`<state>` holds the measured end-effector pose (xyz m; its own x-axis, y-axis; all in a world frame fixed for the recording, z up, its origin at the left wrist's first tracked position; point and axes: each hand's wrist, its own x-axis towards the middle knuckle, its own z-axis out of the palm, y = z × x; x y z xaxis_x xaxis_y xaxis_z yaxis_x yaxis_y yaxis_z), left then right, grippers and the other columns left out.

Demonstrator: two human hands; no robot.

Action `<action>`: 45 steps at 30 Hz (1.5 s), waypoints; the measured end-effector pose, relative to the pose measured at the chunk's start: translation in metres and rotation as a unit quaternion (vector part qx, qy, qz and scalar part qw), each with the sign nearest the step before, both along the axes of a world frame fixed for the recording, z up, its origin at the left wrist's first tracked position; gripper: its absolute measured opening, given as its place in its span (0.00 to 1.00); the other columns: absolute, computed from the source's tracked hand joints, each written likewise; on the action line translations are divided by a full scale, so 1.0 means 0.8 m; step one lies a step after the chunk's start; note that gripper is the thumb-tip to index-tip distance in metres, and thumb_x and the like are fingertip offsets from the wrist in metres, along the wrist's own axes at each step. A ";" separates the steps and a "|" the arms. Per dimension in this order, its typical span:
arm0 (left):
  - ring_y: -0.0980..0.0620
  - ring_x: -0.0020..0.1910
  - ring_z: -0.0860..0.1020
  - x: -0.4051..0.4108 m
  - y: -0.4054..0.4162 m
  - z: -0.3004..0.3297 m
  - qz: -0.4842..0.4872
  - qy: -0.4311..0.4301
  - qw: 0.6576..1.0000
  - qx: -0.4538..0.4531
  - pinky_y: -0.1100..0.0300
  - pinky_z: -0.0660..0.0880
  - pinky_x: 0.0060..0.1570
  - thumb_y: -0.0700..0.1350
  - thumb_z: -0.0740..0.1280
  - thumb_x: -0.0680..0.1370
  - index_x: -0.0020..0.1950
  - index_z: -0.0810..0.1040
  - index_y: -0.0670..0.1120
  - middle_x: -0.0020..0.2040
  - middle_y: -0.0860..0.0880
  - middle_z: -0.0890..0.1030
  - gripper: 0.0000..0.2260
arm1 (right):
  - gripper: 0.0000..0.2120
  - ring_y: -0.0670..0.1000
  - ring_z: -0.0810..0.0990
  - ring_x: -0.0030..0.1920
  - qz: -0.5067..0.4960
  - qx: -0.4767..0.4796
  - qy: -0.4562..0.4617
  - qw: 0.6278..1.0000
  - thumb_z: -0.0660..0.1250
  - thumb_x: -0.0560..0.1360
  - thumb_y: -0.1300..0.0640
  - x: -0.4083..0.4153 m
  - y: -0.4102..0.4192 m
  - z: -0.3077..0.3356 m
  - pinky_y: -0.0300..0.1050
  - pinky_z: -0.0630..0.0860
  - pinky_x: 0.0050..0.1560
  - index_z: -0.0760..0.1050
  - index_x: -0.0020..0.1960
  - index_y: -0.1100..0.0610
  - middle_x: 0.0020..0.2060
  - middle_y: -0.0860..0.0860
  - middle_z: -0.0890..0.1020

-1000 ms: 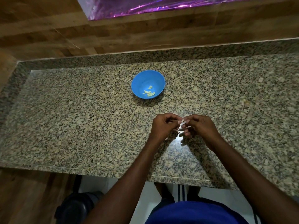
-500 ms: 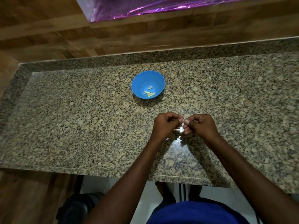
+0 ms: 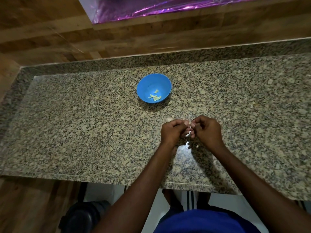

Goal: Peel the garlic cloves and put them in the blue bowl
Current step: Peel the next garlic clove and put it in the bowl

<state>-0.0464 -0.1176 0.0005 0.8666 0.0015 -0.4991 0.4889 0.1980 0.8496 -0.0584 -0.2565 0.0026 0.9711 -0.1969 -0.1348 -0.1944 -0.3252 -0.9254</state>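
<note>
Newly bared behind the left hand (image 3: 173, 132): a garlic piece (image 3: 169, 119).

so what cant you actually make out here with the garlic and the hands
- The garlic clove in the head view: mostly hidden between the left hand and right hand; how much skin is off is unclear.
- The garlic piece on the granite counter: half covered by the left hand.
- Peeled cloves in the blue bowl: too small to count surely.
- Loose skins near the hands: lost in the speckled stone.
</note>
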 end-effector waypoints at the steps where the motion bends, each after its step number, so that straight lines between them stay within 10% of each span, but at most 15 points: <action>1: 0.52 0.37 0.82 0.000 0.002 0.000 -0.011 -0.008 1.000 0.012 0.60 0.81 0.41 0.38 0.74 0.75 0.50 0.85 0.39 0.45 0.39 0.86 0.05 | 0.05 0.48 0.84 0.28 0.001 0.028 0.012 1.000 0.70 0.77 0.66 0.000 -0.002 0.001 0.36 0.79 0.31 0.80 0.43 0.61 0.30 0.52 0.84; 5: 0.45 0.42 0.81 0.003 0.011 0.002 -0.067 -0.077 0.992 0.078 0.45 0.81 0.46 0.38 0.74 0.76 0.51 0.86 0.43 0.46 0.40 0.86 0.05 | 0.04 0.59 0.84 0.34 0.028 0.156 0.091 0.983 0.69 0.78 0.65 0.002 -0.014 0.007 0.49 0.82 0.38 0.80 0.47 0.67 0.37 0.63 0.85; 13: 0.40 0.46 0.85 0.005 0.014 0.013 -0.133 -0.171 0.967 0.137 0.41 0.83 0.45 0.43 0.76 0.74 0.51 0.86 0.45 0.44 0.43 0.86 0.07 | 0.06 0.56 0.81 0.34 0.026 0.225 0.156 0.962 0.72 0.75 0.63 0.006 -0.018 0.011 0.44 0.79 0.34 0.80 0.44 0.67 0.36 0.61 0.83; 20: 0.51 0.38 0.84 0.010 0.016 0.006 -0.120 -0.134 0.977 0.113 0.60 0.80 0.38 0.38 0.73 0.77 0.52 0.86 0.40 0.43 0.42 0.86 0.06 | 0.08 0.59 0.84 0.34 0.028 0.223 0.168 0.960 0.73 0.75 0.62 0.005 -0.017 0.013 0.50 0.83 0.42 0.79 0.43 0.67 0.38 0.66 0.84; 27: 0.42 0.40 0.84 0.016 0.015 -0.016 -0.117 -0.066 0.980 0.145 0.56 0.79 0.37 0.42 0.71 0.78 0.52 0.87 0.44 0.44 0.37 0.85 0.06 | 0.04 0.60 0.85 0.35 -0.012 0.225 0.204 0.953 0.69 0.77 0.68 0.005 -0.023 0.000 0.45 0.83 0.34 0.78 0.44 0.69 0.37 0.67 0.84; 33: 0.51 0.43 0.83 0.022 -0.001 -0.028 -0.159 -0.140 0.907 0.364 0.60 0.78 0.46 0.39 0.72 0.75 0.49 0.87 0.43 0.44 0.46 0.87 0.05 | 0.04 0.59 0.83 0.32 -0.037 0.239 0.226 0.943 0.70 0.74 0.72 -0.002 -0.035 -0.020 0.56 0.83 0.34 0.79 0.41 0.68 0.35 0.66 0.83; 39: 0.46 0.41 0.82 0.020 -0.009 -0.027 -0.165 -0.143 0.879 0.423 0.56 0.76 0.43 0.36 0.66 0.76 0.50 0.85 0.42 0.43 0.44 0.86 0.08 | 0.07 0.57 0.83 0.31 -0.041 0.243 0.227 0.942 0.67 0.74 0.74 -0.008 -0.048 -0.031 0.47 0.83 0.33 0.83 0.44 0.66 0.36 0.67 0.83; 45: 0.46 0.44 0.81 0.000 0.000 -0.029 -0.123 -0.136 0.859 0.478 0.58 0.72 0.42 0.33 0.66 0.76 0.45 0.83 0.41 0.43 0.44 0.84 0.07 | 0.09 0.56 0.77 0.25 -0.090 0.278 0.232 0.928 0.60 0.73 0.76 -0.013 -0.054 -0.032 0.60 0.84 0.39 0.79 0.42 0.74 0.32 0.68 0.78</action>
